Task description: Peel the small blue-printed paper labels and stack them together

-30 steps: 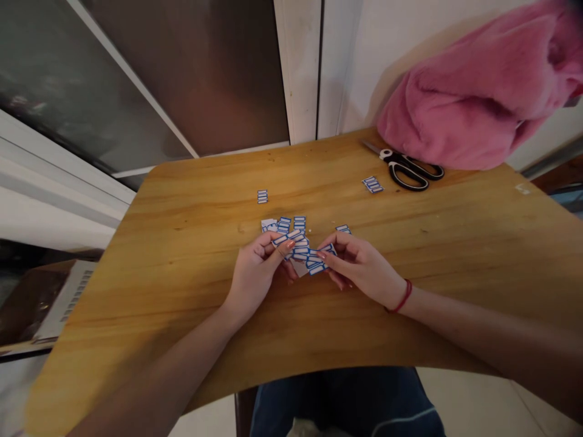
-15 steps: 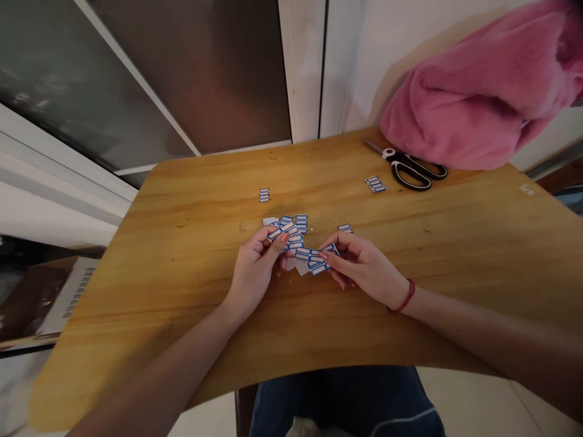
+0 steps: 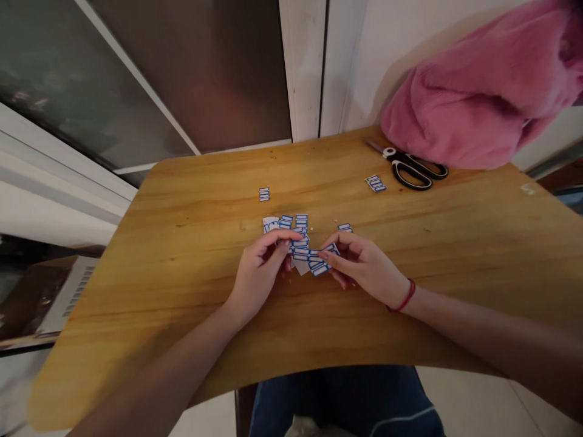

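My left hand (image 3: 259,261) is closed, thumb and index finger on small white labels with blue borders (image 3: 300,243); its fingertips partly cover them. My right hand (image 3: 362,264) pinches an overlapping fan of the same kind of labels (image 3: 322,267) between thumb and fingers. The two held groups meet between the hands. Just behind them on the table lies a loose pile of labels (image 3: 270,223), some with a plain white side up. Another label piece (image 3: 345,228) lies beyond my right fingers, partly hidden.
On the wooden table (image 3: 182,291), one label strip (image 3: 264,194) lies at the back left and a small stack of labels (image 3: 376,183) at the back right. Black-handled scissors (image 3: 412,170) rest beside a pink plush cloth (image 3: 464,103). A cardboard box (image 3: 68,291) stands left of the table.
My left index finger has stretched out to the right over the labels, and the labels that stood fanned above my left thumb are now lower and partly covered. My right hand has hardly moved.
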The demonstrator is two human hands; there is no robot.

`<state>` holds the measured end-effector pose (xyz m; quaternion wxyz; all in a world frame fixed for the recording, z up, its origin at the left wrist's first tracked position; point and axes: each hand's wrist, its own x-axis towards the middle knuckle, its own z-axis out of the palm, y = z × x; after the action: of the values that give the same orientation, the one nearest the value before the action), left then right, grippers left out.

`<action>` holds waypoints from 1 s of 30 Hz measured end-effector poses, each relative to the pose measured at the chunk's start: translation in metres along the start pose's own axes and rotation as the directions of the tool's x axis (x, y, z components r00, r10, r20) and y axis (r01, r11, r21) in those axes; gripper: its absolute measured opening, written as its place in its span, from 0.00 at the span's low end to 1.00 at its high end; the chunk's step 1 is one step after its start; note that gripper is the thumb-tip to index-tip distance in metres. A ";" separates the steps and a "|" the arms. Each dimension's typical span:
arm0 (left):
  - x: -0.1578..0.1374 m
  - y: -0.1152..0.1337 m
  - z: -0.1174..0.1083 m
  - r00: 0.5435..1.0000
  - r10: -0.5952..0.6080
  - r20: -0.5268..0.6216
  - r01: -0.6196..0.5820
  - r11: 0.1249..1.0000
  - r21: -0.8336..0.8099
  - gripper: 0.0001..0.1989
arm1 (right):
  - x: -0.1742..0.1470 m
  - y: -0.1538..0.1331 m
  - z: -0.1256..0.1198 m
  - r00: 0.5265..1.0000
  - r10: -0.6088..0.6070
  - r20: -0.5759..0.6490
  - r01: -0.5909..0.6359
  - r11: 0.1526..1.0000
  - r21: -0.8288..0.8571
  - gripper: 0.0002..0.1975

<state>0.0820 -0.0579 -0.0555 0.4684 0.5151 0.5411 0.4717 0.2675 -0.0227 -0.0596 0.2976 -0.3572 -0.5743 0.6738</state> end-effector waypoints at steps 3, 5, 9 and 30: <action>-0.003 0.001 0.002 0.998 -0.017 0.054 0.017 1.000 0.007 0.09 | 0.000 0.002 -0.001 1.000 -0.001 -0.012 0.001 1.000 -0.007 0.15; -0.005 0.002 0.003 0.996 -0.014 0.082 0.015 1.000 -0.005 0.10 | 0.000 0.003 -0.001 1.000 0.003 -0.014 -0.003 1.000 -0.015 0.15; -0.006 0.004 0.004 0.994 -0.019 0.111 0.017 1.000 0.020 0.12 | 0.000 0.003 -0.001 1.000 0.015 -0.014 -0.015 0.999 -0.029 0.15; -0.006 -0.001 0.008 0.993 -0.045 0.111 0.042 0.999 0.031 0.11 | 0.001 0.001 -0.003 0.991 -0.079 -0.108 0.076 0.997 -0.029 0.11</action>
<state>0.0897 -0.0642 -0.0569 0.5007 0.5354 0.5318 0.4241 0.2688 -0.0203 -0.0610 0.3499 -0.3744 -0.5792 0.6339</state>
